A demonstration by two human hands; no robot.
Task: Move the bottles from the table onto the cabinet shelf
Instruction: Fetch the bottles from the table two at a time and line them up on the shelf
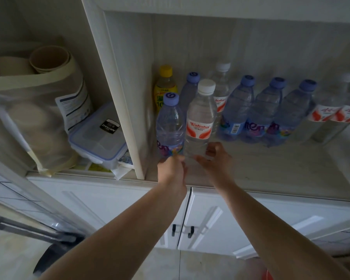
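On the cabinet shelf [271, 168] stand several bottles. At the front left are a purple-capped bottle [170, 126] and a clear white-capped Wahaha bottle [200, 118], side by side and upright. My left hand [172, 168] grips the base of the purple-capped one; its fingers are hidden behind the hand. My right hand [216, 158] curls its fingers round the base of the Wahaha bottle. Behind them are a yellow-capped drink [165, 87] and two more bottles. A row of three purple-capped bottles [265, 112] runs to the right, ending in two clear bottles [327, 110].
A vertical divider [119, 87] separates the shelf from a left compartment holding a rolled mat [55, 77] and a lidded plastic container [97, 138]. White cabinet doors with black handles [182, 231] are below. The shelf's front right part is bare.
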